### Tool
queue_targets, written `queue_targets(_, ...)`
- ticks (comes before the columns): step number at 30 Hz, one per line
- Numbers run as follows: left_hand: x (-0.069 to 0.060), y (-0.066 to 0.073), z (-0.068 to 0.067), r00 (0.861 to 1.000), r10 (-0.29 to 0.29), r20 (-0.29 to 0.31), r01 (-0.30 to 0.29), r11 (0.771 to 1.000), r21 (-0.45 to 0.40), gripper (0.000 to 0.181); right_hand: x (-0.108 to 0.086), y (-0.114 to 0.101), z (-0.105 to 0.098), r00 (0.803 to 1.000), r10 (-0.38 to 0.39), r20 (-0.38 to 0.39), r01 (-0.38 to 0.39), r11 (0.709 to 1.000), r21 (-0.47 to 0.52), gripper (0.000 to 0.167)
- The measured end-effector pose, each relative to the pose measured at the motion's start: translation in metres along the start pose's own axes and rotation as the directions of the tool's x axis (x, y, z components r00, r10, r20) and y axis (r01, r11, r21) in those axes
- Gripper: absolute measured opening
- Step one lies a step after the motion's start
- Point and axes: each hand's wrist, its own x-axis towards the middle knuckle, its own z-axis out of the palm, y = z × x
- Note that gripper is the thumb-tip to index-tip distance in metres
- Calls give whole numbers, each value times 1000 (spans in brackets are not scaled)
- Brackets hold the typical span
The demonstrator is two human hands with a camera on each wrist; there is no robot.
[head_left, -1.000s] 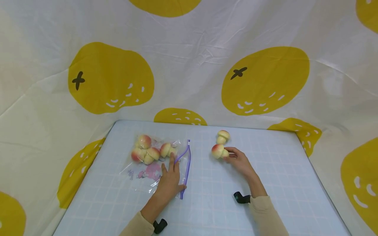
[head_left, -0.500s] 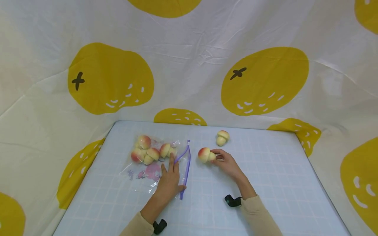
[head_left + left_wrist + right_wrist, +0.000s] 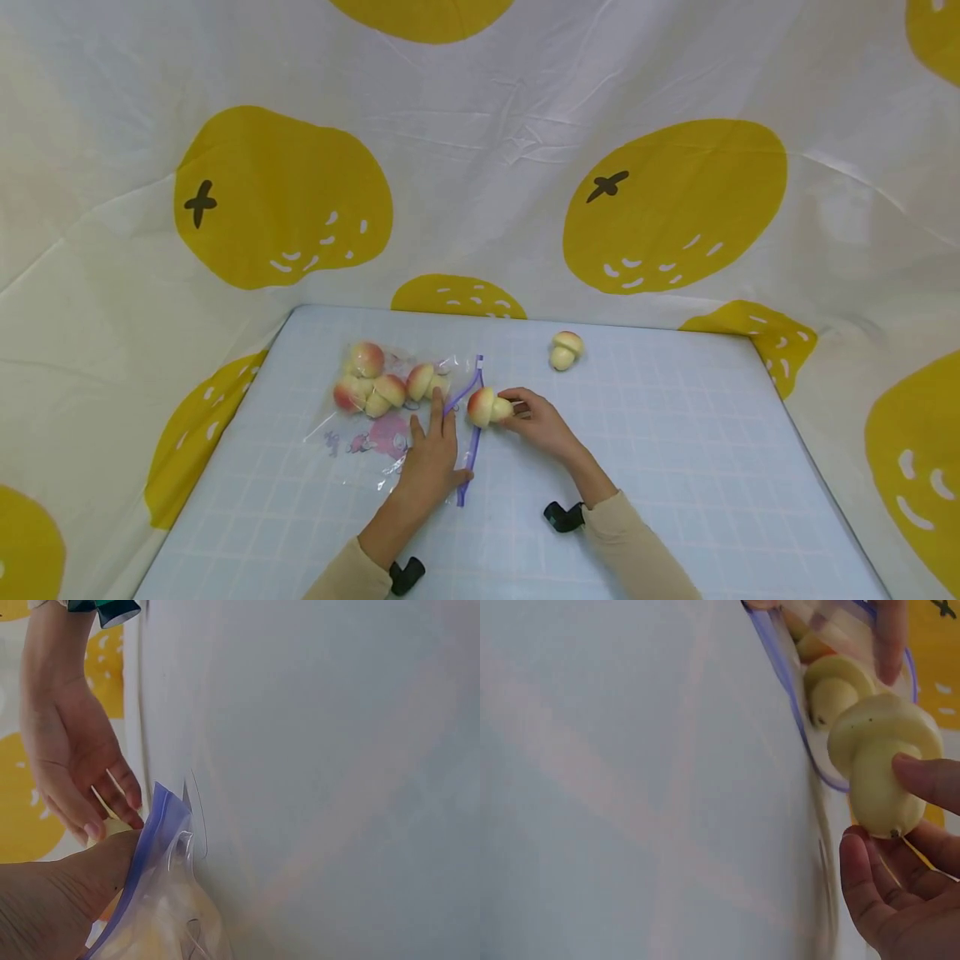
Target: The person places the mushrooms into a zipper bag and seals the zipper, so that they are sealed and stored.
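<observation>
A toy mushroom (image 3: 480, 407) with a red-tinged cap is in my right hand (image 3: 542, 427), which pinches its pale stem between thumb and fingers; the right wrist view shows the grip closely. Its cap points left, at the mouth of a clear zip bag (image 3: 352, 467). My left hand (image 3: 427, 462) lies at the bag's mouth with fingers extended and thumb spread by the purple zip strip (image 3: 472, 458). In the right wrist view the mouth gapes, and a mushroom (image 3: 832, 694) lies inside. Several mushrooms (image 3: 386, 393) are in the bag.
Another toy mushroom (image 3: 566, 350) lies at the back of the table (image 3: 712, 467), right of the bag. A white curtain (image 3: 480, 200) with yellow fruit prints hangs behind the table and along its sides.
My right hand has carried the mushroom leftward, away from the one at the back, to the bag's mouth. The left hand and the bag have stayed in place.
</observation>
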Motion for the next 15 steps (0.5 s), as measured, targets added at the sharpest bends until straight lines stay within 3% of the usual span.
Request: queue_targets(15, -1, 3, -2, 999, -1, -45, 2, 1000, 13, 115, 19, -14, 32, 999, -27, 29, 29, 997, -72, 41)
